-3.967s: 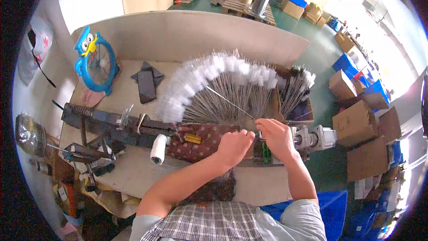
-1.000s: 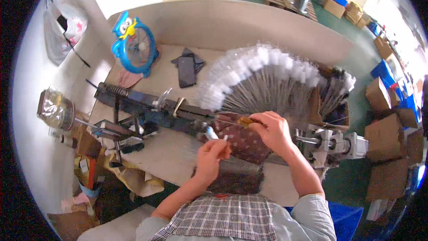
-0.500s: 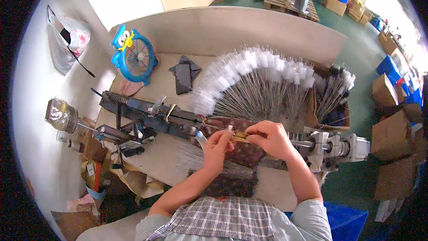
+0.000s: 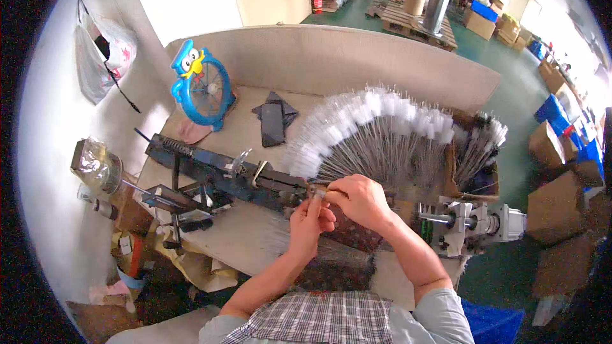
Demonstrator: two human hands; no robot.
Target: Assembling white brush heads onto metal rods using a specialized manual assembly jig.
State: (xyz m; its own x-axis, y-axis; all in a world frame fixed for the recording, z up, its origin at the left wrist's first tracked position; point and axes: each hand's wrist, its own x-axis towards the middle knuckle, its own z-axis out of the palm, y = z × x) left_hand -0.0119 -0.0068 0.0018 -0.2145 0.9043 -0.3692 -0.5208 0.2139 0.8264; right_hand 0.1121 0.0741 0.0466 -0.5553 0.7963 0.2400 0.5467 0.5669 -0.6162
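Observation:
My left hand (image 4: 307, 224) is closed, thumb and forefinger pinched at the right end of a dark metal machine rail (image 4: 248, 175). My right hand (image 4: 364, 200) comes in from the right, its fingers closed against the left fingertips. A small pale piece (image 4: 319, 195) shows between the two hands, too small to name. Under them lies a dark reddish patterned cloth (image 4: 344, 229). Just behind the hands, many thin wire brushes with white bristle heads (image 4: 376, 105) are fanned out on the table. More loose wires (image 4: 341, 251) lie in front of the hands.
Right of the hands stands a motor with a metal shaft (image 4: 475, 220). A cardboard box (image 4: 475, 186) behind it holds more brushes. A phone (image 4: 273, 124) and a blue toy-like fan (image 4: 205, 92) are on the table's far left. A low panel (image 4: 357, 57) borders the back.
Both hands have moved left to the rail's end and drawn together. The brass-coloured piece that showed at my right fingertips is no longer plain to see there. The view has shifted slightly.

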